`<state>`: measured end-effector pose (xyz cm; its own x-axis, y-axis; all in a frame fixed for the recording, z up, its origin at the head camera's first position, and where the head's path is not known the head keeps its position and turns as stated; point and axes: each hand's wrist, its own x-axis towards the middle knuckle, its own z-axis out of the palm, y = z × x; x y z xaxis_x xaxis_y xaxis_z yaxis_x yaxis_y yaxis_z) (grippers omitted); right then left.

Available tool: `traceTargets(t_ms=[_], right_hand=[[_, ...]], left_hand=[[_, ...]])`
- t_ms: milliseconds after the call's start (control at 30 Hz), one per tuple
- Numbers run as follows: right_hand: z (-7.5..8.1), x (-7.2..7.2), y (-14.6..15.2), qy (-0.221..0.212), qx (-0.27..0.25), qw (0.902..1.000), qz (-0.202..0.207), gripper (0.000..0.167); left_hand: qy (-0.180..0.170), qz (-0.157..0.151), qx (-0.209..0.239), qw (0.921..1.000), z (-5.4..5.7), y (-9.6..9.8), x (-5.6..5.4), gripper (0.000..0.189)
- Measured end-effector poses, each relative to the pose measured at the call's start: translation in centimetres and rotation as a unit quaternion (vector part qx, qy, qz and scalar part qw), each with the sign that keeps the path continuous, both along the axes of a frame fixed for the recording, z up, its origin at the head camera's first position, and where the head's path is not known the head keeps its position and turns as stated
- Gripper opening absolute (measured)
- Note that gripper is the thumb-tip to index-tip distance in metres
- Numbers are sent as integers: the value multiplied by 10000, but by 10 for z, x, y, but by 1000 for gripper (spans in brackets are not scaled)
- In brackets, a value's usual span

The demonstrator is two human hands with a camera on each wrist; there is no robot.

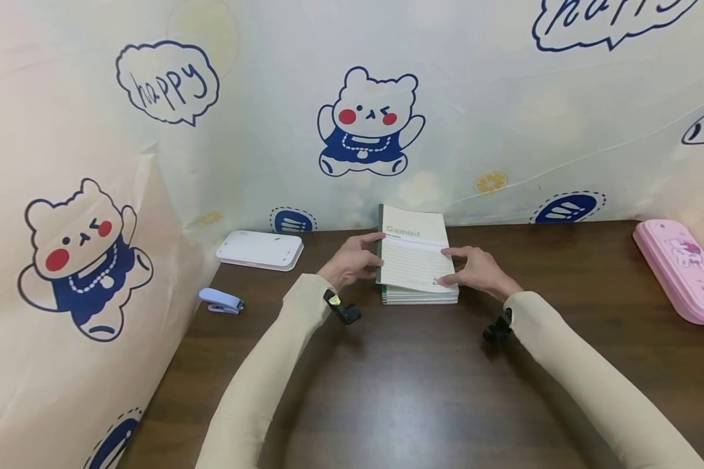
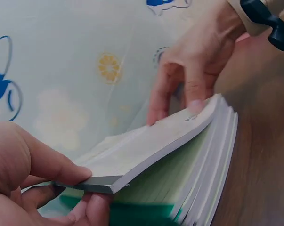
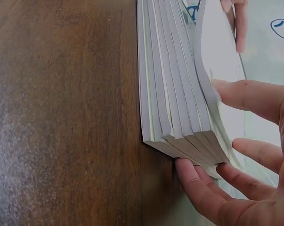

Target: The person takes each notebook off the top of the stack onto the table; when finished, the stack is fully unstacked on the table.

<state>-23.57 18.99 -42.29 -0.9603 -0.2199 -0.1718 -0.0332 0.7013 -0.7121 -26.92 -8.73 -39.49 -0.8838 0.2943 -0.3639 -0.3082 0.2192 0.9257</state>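
Observation:
A notebook (image 1: 413,264) with a pale cover, printed lines and a dark spine lies on top of a stack of notebooks (image 1: 419,299). My left hand (image 1: 353,260) pinches its spine between thumb and fingers; in the left wrist view that side is raised off the green-spined notebook (image 2: 142,212) beneath. On the opposite side, my right hand (image 1: 480,270) holds the top notebook's edge. The right wrist view shows the right thumb (image 3: 250,96) against that edge, with the other fingers around the stack's end.
A white case (image 1: 259,250) lies at the back left of the brown table (image 1: 405,391), with a light blue stapler (image 1: 221,301) in front of it. A pink case (image 1: 683,270) is at the far right. A patterned curtain (image 1: 258,163) hangs behind the table.

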Motion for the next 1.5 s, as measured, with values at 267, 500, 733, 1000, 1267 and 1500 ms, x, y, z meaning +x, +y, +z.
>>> traceTargets(t_ms=[267,500,733,1000,1267,1500], right_hand=[[-3,2,3,-232,-499,9983,184,80],[3,-1,1,-637,-518,9964,217,84],[11,-2,1,-977,-499,9938,175,86],[10,-1,-2,-929,-549,9938,257,85],[8,-3,0,-977,-590,9933,158,84],[8,-3,0,-930,-610,9937,161,84]], left_hand=[[64,515,197,9985,4,-69,7,75],[-70,952,374,9947,-9,-121,19,76],[-235,1065,523,9927,-19,-134,19,76],[317,577,-1215,9904,-29,-132,18,71],[2208,-130,-4472,8667,-27,-100,23,50],[2438,-158,-3209,9151,-21,-45,24,45]])
